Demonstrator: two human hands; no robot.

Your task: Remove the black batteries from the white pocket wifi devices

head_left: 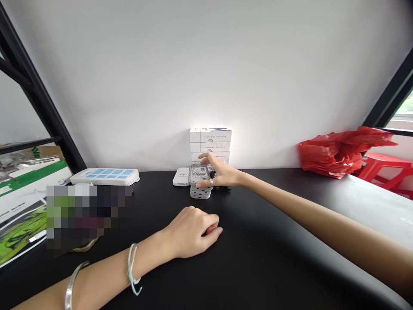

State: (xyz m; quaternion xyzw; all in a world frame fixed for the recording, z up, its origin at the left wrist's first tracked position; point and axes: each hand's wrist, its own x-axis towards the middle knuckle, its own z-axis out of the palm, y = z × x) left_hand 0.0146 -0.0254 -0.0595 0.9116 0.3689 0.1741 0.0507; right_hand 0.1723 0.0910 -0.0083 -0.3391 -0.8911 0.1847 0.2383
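Observation:
My right hand (222, 172) reaches to the back of the black table and grips a small flat device with a printed label (199, 174), thumb on the near edge and fingers on the far edge. Directly below it is a stack of similar white rounded devices (200, 192); whether the held one touches the stack I cannot tell. A flat white device (181, 177) lies just left of the stack. Closer to me, my left hand (192, 232) rests on the table with its fingers curled in, and nothing shows in it.
White boxes (215, 137) are stacked against the wall behind the devices. Small black items (223, 188) lie right of the stack. At left are a white power strip (106, 175) and a blurred-out patch; at right, a red plastic bag (335, 153) and a red stool (383, 170).

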